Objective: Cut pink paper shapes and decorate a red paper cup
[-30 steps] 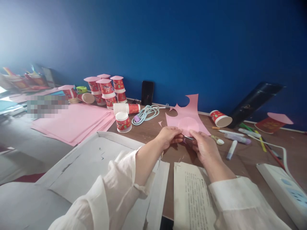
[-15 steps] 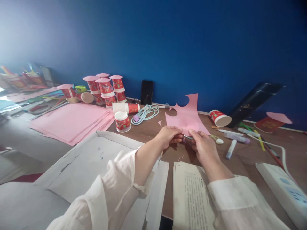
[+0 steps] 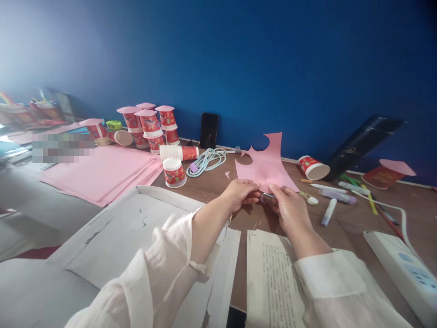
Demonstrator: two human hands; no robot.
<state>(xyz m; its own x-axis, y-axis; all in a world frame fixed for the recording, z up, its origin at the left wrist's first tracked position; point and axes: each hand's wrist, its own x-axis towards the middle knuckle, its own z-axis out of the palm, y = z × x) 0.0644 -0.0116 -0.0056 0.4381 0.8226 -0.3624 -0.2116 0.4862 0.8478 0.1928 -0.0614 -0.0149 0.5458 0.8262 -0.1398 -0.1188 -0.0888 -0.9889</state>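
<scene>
A sheet of pink paper (image 3: 268, 168) with rounded pieces cut from its left and upper edges stands tilted up in front of me. My left hand (image 3: 243, 193) pinches its lower edge, thumb and forefinger together, other fingers curled beneath. My right hand (image 3: 288, 205) is closed at the same edge, its thumb near the paper. Between the hands a short strip of metal (image 3: 268, 195) shows against the right fingers. It looks like part of a pair of scissors; the rest is hidden. A small pink scrap (image 3: 227, 174) lies left of the sheet.
Pink sheets (image 3: 102, 173) and stacked red paper cups (image 3: 150, 123) with pink tops sit left. A white box lid (image 3: 143, 218) lies under my left forearm, a printed booklet (image 3: 273, 273) between my arms. Right are markers (image 3: 328, 212), a power strip (image 3: 403, 264) and a black flask (image 3: 365, 143).
Both hands and the pink paper stay almost where they were. The view has shifted very slightly; nothing has been let go or picked up.
</scene>
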